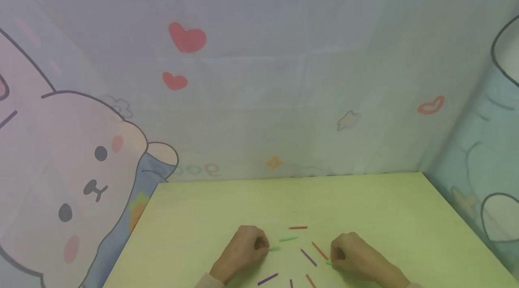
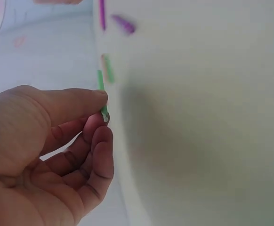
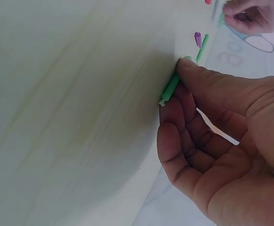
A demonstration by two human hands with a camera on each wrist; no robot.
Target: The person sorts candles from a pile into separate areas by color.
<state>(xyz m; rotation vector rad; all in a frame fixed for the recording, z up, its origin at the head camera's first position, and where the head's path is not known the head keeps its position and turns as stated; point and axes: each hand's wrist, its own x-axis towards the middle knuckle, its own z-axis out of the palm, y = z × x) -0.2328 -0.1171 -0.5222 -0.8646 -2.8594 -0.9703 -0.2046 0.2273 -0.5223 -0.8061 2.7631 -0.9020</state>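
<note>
In the head view my left hand (image 1: 245, 248) is at the left of a loose scatter of thin coloured sticks. Its thumb and fingertip pinch a slim green stick (image 2: 100, 80), pale at the lower end. My right hand (image 1: 358, 254), on the other side, pinches another green stick (image 3: 171, 88) with a small white tip. Between the hands lie a third green stick (image 1: 288, 239), a purple stick (image 1: 308, 257) and an orange stick (image 1: 319, 250). A reddish stick (image 1: 298, 228) lies farther back.
Nearer the front edge are a purple stick (image 1: 268, 279), a second purple one partly cut off by the frame, and an orange stick (image 1: 311, 281). The pale yellow-green tabletop (image 1: 365, 202) meets a printed cloth backdrop (image 1: 259, 80) behind and at both sides.
</note>
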